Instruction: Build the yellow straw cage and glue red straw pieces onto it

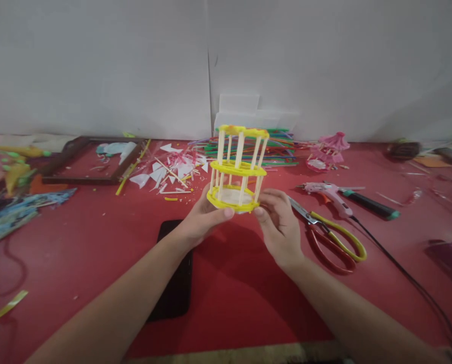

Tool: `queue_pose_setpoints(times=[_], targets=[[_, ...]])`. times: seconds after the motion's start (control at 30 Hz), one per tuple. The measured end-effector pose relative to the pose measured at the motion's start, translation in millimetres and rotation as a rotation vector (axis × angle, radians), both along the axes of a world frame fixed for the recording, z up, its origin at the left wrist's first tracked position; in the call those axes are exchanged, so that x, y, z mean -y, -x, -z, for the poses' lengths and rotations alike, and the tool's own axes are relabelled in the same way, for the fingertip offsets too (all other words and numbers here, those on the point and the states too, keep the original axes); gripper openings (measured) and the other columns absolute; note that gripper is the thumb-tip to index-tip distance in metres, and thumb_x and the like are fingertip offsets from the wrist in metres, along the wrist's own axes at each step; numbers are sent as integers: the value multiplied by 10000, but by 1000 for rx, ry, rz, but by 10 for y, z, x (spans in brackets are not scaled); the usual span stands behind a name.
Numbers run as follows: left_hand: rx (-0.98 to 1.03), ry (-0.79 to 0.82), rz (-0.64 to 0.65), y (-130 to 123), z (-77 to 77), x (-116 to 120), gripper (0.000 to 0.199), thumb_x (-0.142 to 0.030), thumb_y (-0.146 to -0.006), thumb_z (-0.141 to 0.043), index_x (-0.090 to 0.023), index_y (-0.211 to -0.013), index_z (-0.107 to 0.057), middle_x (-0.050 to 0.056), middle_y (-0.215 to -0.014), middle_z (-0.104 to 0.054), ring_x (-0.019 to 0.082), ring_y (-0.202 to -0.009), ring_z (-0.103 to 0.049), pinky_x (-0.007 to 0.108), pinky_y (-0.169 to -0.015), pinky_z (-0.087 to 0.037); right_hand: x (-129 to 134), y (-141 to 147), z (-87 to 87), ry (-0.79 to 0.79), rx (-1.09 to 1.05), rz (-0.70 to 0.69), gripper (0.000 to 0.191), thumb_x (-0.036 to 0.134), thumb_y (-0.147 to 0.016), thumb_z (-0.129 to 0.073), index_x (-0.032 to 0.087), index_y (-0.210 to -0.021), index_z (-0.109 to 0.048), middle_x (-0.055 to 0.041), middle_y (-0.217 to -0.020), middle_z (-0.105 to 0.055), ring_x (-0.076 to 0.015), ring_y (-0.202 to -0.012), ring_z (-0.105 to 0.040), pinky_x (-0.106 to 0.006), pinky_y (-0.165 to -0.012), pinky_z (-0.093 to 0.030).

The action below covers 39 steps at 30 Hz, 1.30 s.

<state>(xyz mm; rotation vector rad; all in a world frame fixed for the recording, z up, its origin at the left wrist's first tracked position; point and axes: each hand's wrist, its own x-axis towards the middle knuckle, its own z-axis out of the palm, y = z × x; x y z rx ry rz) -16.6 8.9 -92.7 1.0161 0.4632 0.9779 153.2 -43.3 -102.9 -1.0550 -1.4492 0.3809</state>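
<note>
A small round frame [238,168] with yellow rings and pale upright sticks is held up over the red table, roughly upright. It has a whitish round base inside the lowest ring. My left hand [207,216] grips the base from the left, its thumb along the lower rim and its other fingers partly hidden behind. At the right side of the base, my right hand [281,225] pinches the lower ring between thumb and fingers.
Beneath my left forearm lies a black phone-like slab [176,283]. Scissors [330,237], a pink glue gun [328,194] with a cable, and a dark cutter [370,203] lie right. Paper scraps [165,174], coloured strips [282,146] and a brown frame [85,179] are behind. A pink model [328,151] stands back right.
</note>
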Motion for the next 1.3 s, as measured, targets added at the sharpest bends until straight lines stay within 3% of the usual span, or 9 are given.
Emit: queue_pose_setpoints(times=[0.13,0.23,0.33,0.47,0.67,0.87,0.97,1.13,1.3], targets=[[10,38,-75,2,34,-18,665,-286,-662,-844,-276,-1243,-521,55,-1137,-710,277,-1160,-620,453,-1057,-409,16,-15,-52,-159,157,140,405,334,-834,-697,299,-1208,-547,-77,-1132,-549,-262,-1088,-534,-466,-936,-472],[-14,54,-98,0,47,-26,574,-243,-644,-853,-258,-1132,-551,38,-1106,-713,261,-1132,-631,438,-1038,-423,30,-20,-105,-295,355,227,399,297,-784,-756,325,-1138,-574,-57,-1086,-572,-270,-1042,-551,-480,-934,-440],[-40,73,-42,-3,39,-17,543,-223,-634,-856,-251,-1076,-542,23,-1074,-714,241,-1102,-642,407,-1005,-445,25,-11,-119,-344,450,221,344,232,-799,-735,342,-1090,-587,-33,-1018,-611,-251,-961,-580,-462,-892,-450],[-54,93,31,-10,30,5,581,-195,-638,-849,-262,-1109,-515,-2,-1028,-704,205,-1032,-664,347,-939,-483,3,-13,-91,-380,470,187,454,186,-793,-738,340,-1181,-560,-26,-971,-670,-240,-918,-602,-446,-865,-466],[-42,102,9,-17,19,13,598,-167,-637,-845,-270,-1123,-512,-9,-1033,-697,193,-1037,-656,346,-957,-470,37,-49,-124,-359,461,103,342,137,-832,-686,393,-1058,-682,14,-945,-729,-223,-893,-608,-433,-825,-491],[-53,96,-38,-16,17,-8,565,-172,-641,-840,-254,-1097,-519,-5,-997,-699,203,-1040,-649,391,-1012,-420,63,-42,-196,-279,350,97,144,176,-872,-650,310,-900,-694,7,-862,-738,-223,-849,-616,-434,-802,-494],[-74,95,-80,-12,31,-21,578,-156,-629,-845,-255,-1091,-512,0,-1008,-693,209,-1032,-648,391,-991,-432,40,-65,-185,-277,328,115,119,171,-872,-645,287,-859,-671,-1,-892,-725,-218,-859,-629,-434,-822,-481],[-93,78,-66,-16,36,-21,608,-132,-623,-847,-257,-1093,-481,3,-1037,-688,181,-984,-658,349,-916,-487,-14,-108,-152,-235,350,153,71,204,-865,-656,265,-831,-673,-39,-1141,-694,-254,-1037,-615,-458,-868,-461],[-90,-11,-65,-29,33,-3,585,-118,-607,-850,-272,-1049,-499,-20,-1047,-668,164,-944,-657,315,-854,-509,-29,-102,-132,-191,276,58,106,181,-872,-648,286,-867,-662,-11,-1007,-740,-235,-976,-608,-450,-853,-473]])
